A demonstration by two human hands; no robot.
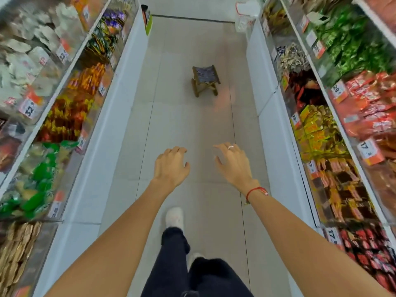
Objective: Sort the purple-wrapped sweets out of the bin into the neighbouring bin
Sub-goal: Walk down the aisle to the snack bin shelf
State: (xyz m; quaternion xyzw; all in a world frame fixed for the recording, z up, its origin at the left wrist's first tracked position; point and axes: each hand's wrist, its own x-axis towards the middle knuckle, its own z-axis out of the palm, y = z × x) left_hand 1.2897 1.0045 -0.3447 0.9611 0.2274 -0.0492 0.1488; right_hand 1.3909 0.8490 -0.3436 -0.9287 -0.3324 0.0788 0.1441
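I stand in a narrow shop aisle between two rows of clear sweet bins. Purple-wrapped sweets (pixel 113 19) fill a bin far up the left row, well beyond my reach. My left hand (pixel 170 166) hangs over the floor in the middle of the aisle, fingers loosely curled and holding nothing. My right hand (pixel 232 161), with a ring and a red wrist string, hovers beside it with fingers relaxed and spread, also holding nothing. Neither hand touches a bin.
A small folding stool (pixel 204 80) stands on the tiled floor ahead. Left bins hold green (pixel 40 168), orange and beige sweets; right bins hold yellow (pixel 317 129), red and green ones. White shelf bases line both sides. My legs and white shoe (pixel 174 217) are below.
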